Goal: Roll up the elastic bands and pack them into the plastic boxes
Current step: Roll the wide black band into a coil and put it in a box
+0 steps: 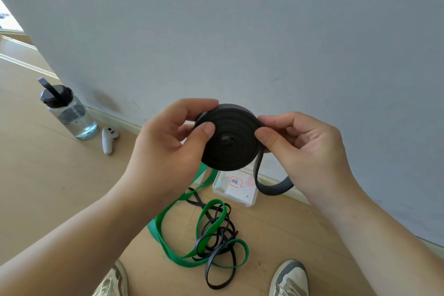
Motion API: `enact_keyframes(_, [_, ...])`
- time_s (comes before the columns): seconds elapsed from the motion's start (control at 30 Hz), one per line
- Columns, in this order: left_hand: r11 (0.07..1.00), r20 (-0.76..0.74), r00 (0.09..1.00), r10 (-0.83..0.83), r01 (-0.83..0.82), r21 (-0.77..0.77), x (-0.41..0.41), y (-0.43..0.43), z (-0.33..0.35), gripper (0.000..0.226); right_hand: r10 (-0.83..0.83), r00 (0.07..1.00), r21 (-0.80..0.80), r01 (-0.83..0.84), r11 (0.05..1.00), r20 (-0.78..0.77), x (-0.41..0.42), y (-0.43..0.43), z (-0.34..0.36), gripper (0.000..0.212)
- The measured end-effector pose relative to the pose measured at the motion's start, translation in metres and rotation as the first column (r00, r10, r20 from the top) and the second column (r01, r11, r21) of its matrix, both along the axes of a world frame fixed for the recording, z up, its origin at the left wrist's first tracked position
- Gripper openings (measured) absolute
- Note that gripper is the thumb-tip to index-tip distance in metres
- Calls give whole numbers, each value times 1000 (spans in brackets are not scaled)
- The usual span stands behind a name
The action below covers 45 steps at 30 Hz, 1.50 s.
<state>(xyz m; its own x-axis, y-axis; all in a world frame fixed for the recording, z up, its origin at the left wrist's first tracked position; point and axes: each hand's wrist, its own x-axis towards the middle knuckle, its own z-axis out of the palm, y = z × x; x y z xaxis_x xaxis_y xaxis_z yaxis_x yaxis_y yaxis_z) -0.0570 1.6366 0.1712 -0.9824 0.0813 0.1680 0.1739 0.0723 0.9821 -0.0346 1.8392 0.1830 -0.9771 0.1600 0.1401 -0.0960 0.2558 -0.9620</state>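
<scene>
Shoes [289, 279] cut by bottom edge, plastic box [241, 194] half hidden

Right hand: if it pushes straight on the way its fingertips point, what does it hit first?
The rolled black band: the right hand pinches it at the roll's edge, fingertips aimed across it. Past the roll lies the left hand, though depth is unclear.
</scene>
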Motion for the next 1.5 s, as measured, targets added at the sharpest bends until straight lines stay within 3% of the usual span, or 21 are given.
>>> enact_keyframes(0.2, [996, 87, 994, -61, 56, 66, 6, 10, -8, 21, -22, 1000, -106, 21, 994, -5, -1, -1, 0, 22])
enact_keyframes(0.3, [993, 45, 994, -99, 102, -53, 4, 8, -9, 13, 26, 1000, -13, -27, 1000, -12, 2, 1, 3, 25])
enact_keyframes(0.43, [972, 16, 986, -167, 167, -165, 1, 7, -5, 27, 86, 996, 11, -86, 996, 3, 5, 0, 2, 25])
enact_keyframes(0.73, [991, 96, 987, -129, 124, 58, -6, -3, -3, 25, 102, 994, -28, -101, 994, 26, 0, 3, 1, 29])
enact_keyframes(0.93, [939, -8, 979, -202, 192, -287, 1, 0, 0, 37, 56, 998, 39, -55, 998, -14, 1, 0, 0, 24])
enact_keyframes(1.03, [896, -105, 974, -200, 138, -422, 0, -2, 0, 39, 47, 998, 56, -45, 997, -35, 3, -2, 2, 23])
enact_keyframes(1.1, [921, -121, 980, -156, 100, -378, 0, -2, 0, 39, 23, 999, 27, -22, 999, -26, 5, -2, 4, 20])
enact_keyframes(1.2, [977, -45, 994, -97, 86, -194, 0, -1, 3, 38, -3, 1000, -31, 3, 1000, -13, 4, 0, 6, 21])
enact_keyframes(1.37, [1000, 12, 1000, 7, -7, 5, 0, 3, 1, 33, -20, 1000, -169, 21, 985, 2, 1, -2, 3, 26])
enact_keyframes(1.5, [988, -44, 999, -1, -6, -157, 7, 10, -8, 28, -30, 999, -31, 30, 999, -13, 1, -3, -1, 27])
